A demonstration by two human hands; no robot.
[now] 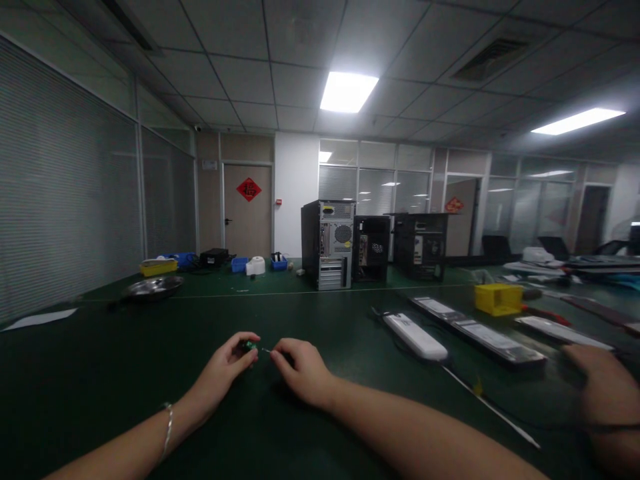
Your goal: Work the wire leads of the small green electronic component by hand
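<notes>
My left hand (pixel 235 357), with a bracelet at its wrist, is closed on a small green piece (pixel 250 345) that looks like a circuit board. Just to the right, my right hand (pixel 300 367) pinches a small thin piece (pixel 266 350) between thumb and forefinger. Its tip points at the green piece, with a narrow gap between them. Both hands are held low over the dark green table (pixel 190 327). The pieces are too small and dim to make out further.
To the right lie a white power strip (pixel 417 337) with a cable and a long tray (pixel 480 333) of flat metal parts. Beyond are a yellow bin (pixel 499 299), a computer tower (pixel 327 247) and a metal bowl (pixel 154 288). Another person's arm (pixel 605 393) blurs at the right edge.
</notes>
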